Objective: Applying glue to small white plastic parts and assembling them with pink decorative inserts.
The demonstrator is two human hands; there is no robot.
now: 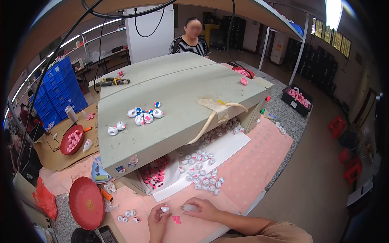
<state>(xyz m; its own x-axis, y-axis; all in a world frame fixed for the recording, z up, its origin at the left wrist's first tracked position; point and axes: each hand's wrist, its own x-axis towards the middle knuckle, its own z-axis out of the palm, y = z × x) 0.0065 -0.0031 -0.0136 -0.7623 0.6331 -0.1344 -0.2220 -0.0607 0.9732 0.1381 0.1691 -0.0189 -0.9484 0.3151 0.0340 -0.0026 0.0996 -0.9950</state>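
Note:
My left hand (pixel 158 218) pinches a small rounded white piece with a pink mark (pixel 165 208) between thumb and fingertips. To its right, my right hand (pixel 204 210) is closed around a small translucent squeeze bottle (pixel 189 207), its tip pointing toward the white piece but apart from it. Between the hands, several small flat pink pieces (pixel 176 219) lie on the pink cloth (pixel 227 198). Left of my left hand sits a small group of white pieces (pixel 127 214). Many more white pieces (pixel 204 178) lie on a white sheet beyond my right hand.
A big grey-green metal box (pixel 162 105) stands ahead, open at its front, with pliers (pixel 113 82) on top. Dark pink pieces (pixel 156 172) lie inside its left end. A red scalloped dish (pixel 87 202) and an orange-handled tool (pixel 106 195) are at left. A person (pixel 190 42) is behind the box.

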